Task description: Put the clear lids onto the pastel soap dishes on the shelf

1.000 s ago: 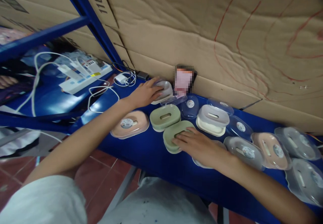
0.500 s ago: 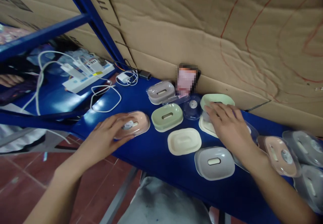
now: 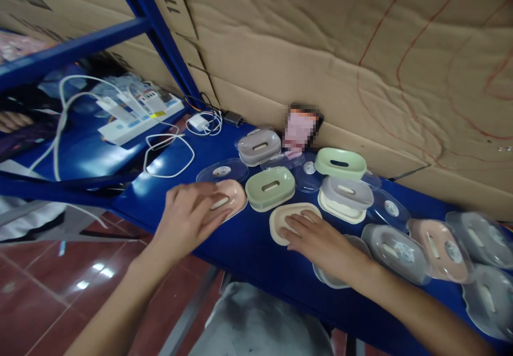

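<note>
Blue table (image 3: 248, 249), set against a cardboard wall (image 3: 320, 51), bearing a spread of oval soap dishes and loose clear lids. Left hand (image 3: 188, 219): palm down over the pink soap dish (image 3: 230, 195) at the near left of the spread, fingers curled about its top, a loose grip; whether the dish is lifted cannot be told. Clear lid (image 3: 222, 171), with a round sticker, lies flat just beyond the pink dish, apart from it. Right hand (image 3: 320, 241): flat, fingers spread, resting on the cream soap dish (image 3: 280, 219) at the near middle; nothing is clasped. Green soap dish (image 3: 270, 187) stands between the two, just beside the pink one. Farther back: grey soap dish (image 3: 258, 146) near the wall, a second green dish (image 3: 340, 162), a grey-on-cream stacked dish (image 3: 345, 196). To the right: lidded grey and pink dishes in a row to the table's edge. Far left: white power strip (image 3: 136, 121) and white cable (image 3: 168, 155). Judged step: sorting or pairing of dish parts, each hand on one piece. Any shifting of either piece calls for a firmer hold on its rim, clear of the neighbouring green dish.
</note>
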Available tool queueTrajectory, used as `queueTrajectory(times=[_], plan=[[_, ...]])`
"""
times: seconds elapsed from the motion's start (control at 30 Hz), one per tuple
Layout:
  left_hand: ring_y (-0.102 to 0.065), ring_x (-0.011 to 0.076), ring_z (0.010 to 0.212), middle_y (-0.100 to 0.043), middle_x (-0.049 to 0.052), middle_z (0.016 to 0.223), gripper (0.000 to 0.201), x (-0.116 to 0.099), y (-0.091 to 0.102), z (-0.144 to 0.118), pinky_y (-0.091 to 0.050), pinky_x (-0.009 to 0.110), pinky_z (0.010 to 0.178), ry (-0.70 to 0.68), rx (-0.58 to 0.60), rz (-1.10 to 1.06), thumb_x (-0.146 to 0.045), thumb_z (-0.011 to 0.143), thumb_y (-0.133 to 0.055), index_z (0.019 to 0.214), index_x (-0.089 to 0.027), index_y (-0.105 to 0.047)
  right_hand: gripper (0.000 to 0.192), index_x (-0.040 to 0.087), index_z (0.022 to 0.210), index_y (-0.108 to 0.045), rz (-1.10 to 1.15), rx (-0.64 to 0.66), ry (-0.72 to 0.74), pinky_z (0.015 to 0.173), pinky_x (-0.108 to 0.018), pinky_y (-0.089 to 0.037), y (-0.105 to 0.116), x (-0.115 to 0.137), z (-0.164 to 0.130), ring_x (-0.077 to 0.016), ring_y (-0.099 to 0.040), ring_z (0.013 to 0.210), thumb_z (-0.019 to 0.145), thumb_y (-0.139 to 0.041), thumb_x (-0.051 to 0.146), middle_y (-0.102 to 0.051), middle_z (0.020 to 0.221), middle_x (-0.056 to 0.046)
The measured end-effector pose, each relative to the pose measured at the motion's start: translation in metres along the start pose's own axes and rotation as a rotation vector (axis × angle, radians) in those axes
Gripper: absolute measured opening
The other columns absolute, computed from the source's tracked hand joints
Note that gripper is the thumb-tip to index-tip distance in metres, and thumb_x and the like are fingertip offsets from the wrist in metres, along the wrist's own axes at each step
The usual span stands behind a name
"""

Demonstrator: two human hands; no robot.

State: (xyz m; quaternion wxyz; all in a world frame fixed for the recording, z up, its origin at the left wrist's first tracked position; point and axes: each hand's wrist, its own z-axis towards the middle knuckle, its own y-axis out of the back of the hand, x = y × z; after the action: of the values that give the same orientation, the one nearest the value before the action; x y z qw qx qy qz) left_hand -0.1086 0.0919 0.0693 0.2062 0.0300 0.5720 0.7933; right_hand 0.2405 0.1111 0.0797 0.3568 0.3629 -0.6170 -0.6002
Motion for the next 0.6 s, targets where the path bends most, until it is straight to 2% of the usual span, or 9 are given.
queueTrajectory(times=[0.07,0.1,0.17,0.23,0.37,0.43,0.6], plan=[[-0.074,0.0358,0.109,-0.078,0.013,0.117,0.031,-0.011,-0.003,-0.014,-0.058,0.053,0.096,-0.044,0.006,0.060,-0.047,0.106,-0.063,0.129,-0.028,-0.072,0.034,0.020,0.137,-0.068,-0.004,-0.030,-0.018,0.109,-0.045,-0.054,0.003,-0.007,-0.003,-0.0287,-0.069,0.126,0.104,-0.070,0.027,-0.075,0.135,-0.013],[-0.075,0.0365,0.108,-0.078,0.014,0.118,0.035,-0.015,-0.006,-0.020,-0.059,0.052,0.092,-0.057,0.013,0.082,-0.046,0.106,-0.063,0.134,-0.026,-0.070,0.034,0.019,0.138,-0.068,-0.006,-0.040,-0.035,0.111,-0.046,-0.054,0.004,-0.010,-0.004,-0.0287,-0.069,0.129,0.105,-0.070,0.026,-0.074,0.138,-0.014],[-0.074,0.0386,0.117,-0.076,0.016,0.130,0.040,-0.023,-0.013,-0.026,-0.060,0.052,0.094,-0.055,0.018,0.110,-0.043,0.108,-0.061,0.142,-0.023,-0.067,0.035,0.020,0.138,-0.069,0.007,-0.044,-0.061,0.112,-0.047,-0.054,0.004,-0.013,-0.006,-0.0287,-0.069,0.132,0.104,-0.070,0.023,-0.073,0.142,-0.014],[-0.072,0.0380,0.126,-0.075,0.016,0.137,0.036,-0.027,-0.018,-0.027,-0.059,0.053,0.101,-0.046,0.004,0.079,-0.037,0.109,-0.057,0.142,-0.023,-0.067,0.031,0.021,0.135,-0.071,0.052,-0.040,-0.068,0.112,-0.048,-0.054,0.004,-0.015,-0.008,-0.0283,-0.070,0.130,0.103,-0.072,0.025,-0.074,0.141,-0.013],[-0.072,0.0342,0.128,-0.077,0.011,0.135,0.032,-0.027,-0.021,-0.023,-0.057,0.053,0.108,-0.011,-0.011,-0.036,-0.034,0.110,-0.054,0.136,-0.028,-0.071,0.023,0.021,0.128,-0.074,0.140,-0.087,-0.056,0.110,-0.047,-0.055,0.011,-0.027,-0.005,-0.0262,-0.072,0.125,0.107,-0.064,0.025,-0.077,0.134,-0.012],[-0.073,0.0342,0.126,-0.077,0.011,0.135,0.033,-0.026,-0.020,-0.022,-0.057,0.053,0.106,0.009,-0.019,-0.051,-0.034,0.110,-0.052,0.137,-0.028,-0.070,0.030,0.022,0.134,-0.073,0.131,-0.148,-0.071,0.112,-0.047,-0.053,0.019,-0.043,0.002,-0.0262,-0.068,0.132,0.109,-0.057,0.019,-0.074,0.142,-0.012],[-0.076,0.0308,0.116,-0.079,0.011,0.131,0.031,-0.031,-0.014,-0.024,-0.057,0.047,0.093,0.037,-0.117,-0.088,-0.028,0.111,-0.050,0.138,-0.027,-0.064,0.043,0.018,0.150,-0.064,-0.075,-0.255,-0.251,0.116,-0.053,-0.046,0.036,-0.098,0.037,-0.0322,-0.057,0.145,0.112,-0.045,0.017,-0.061,0.160,-0.015]])
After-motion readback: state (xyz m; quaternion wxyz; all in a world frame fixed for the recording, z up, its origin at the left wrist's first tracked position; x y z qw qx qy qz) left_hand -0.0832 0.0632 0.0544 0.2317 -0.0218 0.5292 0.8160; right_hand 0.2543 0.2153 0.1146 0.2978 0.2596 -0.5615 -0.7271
